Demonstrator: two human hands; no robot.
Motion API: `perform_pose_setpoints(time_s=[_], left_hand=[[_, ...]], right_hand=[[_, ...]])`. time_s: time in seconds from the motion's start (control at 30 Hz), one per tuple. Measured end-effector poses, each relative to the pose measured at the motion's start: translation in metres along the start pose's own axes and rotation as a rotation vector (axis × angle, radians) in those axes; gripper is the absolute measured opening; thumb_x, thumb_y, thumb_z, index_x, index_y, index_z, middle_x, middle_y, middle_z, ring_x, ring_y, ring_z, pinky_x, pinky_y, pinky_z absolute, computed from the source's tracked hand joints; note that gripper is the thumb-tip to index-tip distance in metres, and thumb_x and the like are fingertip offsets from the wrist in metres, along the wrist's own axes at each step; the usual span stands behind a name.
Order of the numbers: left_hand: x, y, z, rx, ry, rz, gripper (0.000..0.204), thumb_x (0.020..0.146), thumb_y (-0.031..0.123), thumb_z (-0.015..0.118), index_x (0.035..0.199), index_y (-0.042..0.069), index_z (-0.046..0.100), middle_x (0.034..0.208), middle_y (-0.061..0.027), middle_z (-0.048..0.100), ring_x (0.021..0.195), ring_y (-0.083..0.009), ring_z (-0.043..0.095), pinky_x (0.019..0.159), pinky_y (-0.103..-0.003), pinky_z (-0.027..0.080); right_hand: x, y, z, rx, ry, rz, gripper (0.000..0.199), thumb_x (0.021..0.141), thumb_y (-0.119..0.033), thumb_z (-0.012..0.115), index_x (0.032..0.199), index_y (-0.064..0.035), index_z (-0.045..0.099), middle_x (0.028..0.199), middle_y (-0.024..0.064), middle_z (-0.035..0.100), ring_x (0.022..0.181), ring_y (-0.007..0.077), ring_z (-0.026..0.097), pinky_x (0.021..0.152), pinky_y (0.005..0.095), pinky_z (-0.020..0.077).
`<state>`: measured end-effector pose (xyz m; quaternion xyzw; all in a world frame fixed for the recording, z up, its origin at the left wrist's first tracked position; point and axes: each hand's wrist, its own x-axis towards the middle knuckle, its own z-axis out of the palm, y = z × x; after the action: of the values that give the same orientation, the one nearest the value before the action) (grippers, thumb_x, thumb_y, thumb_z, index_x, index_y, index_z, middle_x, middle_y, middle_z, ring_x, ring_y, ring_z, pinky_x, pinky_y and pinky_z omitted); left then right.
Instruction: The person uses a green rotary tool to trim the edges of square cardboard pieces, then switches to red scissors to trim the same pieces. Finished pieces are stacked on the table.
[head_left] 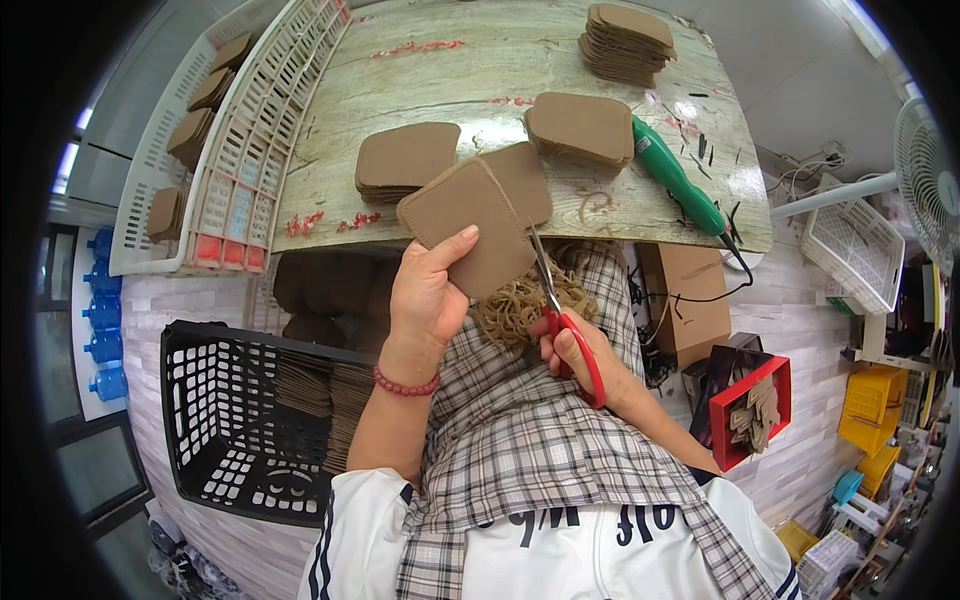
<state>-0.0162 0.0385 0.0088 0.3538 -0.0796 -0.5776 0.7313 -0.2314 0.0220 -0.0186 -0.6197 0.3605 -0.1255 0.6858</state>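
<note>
My left hand (425, 290) grips a flat brown stitched pad (470, 225) with rounded corners, the thumb lying on its face. Red-handled scissors (557, 303) are in my right hand (578, 352), their blades pointing up along the pad's right edge. Whether the blades are parted is too fine to tell. Behind the held pad, another brown piece (522, 180) shows in part, near the table's front edge. A heap of tan trimmings (515, 312) rests on my plaid apron (530, 450), below the held pad.
On the table (400, 75) stand stacks of brown pads (405, 155) and a green handheld tool (680, 180) with a black cord. A white crate (270, 130) borders the left. Below are a black basket (215, 420) holding pads, a cardboard box (690, 295) and a red box (738, 452).
</note>
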Motion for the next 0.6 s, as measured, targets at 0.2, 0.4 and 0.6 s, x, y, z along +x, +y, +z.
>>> perform_pose_setpoints(time_s=[0.2, 0.4, 0.6], left_hand=[[0.0004, -0.0032, -0.0031, 0.015, -0.040, -0.002, 0.034, 0.090, -0.002, 0.055, 0.123, -0.004, 0.051, 0.119, -0.0118, 0.060, 0.109, -0.0212, 0.059, 0.096, -0.035, 0.048], [0.0001, -0.0050, -0.0025, 0.008, -0.043, 0.007, 0.033, 0.089, -0.002, 0.056, 0.122, -0.004, 0.052, 0.117, -0.0113, 0.061, 0.107, -0.0207, 0.060, 0.095, -0.035, 0.048], [-0.0011, -0.0060, -0.0011, -0.005, -0.033, 0.013, 0.034, 0.089, -0.002, 0.056, 0.123, -0.004, 0.051, 0.118, -0.0115, 0.060, 0.107, -0.0210, 0.059, 0.095, -0.036, 0.048]], right_hand=[[0.0003, -0.0013, -0.0010, -0.063, -0.025, -0.014, 0.078, 0.087, -0.072, 0.036, 0.113, -0.0003, 0.052, 0.082, 0.0019, 0.052, 0.071, 0.0092, 0.051, 0.067, 0.0217, 0.0436], [0.0009, -0.0015, 0.0003, -0.088, -0.008, -0.047, 0.079, 0.086, -0.073, 0.034, 0.112, 0.0000, 0.052, 0.081, 0.0021, 0.051, 0.069, 0.0093, 0.050, 0.065, 0.0217, 0.0436], [0.0010, -0.0020, 0.0012, -0.083, -0.011, -0.049, 0.081, 0.085, -0.074, 0.033, 0.111, 0.0007, 0.051, 0.082, 0.0019, 0.051, 0.069, 0.0084, 0.050, 0.064, 0.0209, 0.0431]])
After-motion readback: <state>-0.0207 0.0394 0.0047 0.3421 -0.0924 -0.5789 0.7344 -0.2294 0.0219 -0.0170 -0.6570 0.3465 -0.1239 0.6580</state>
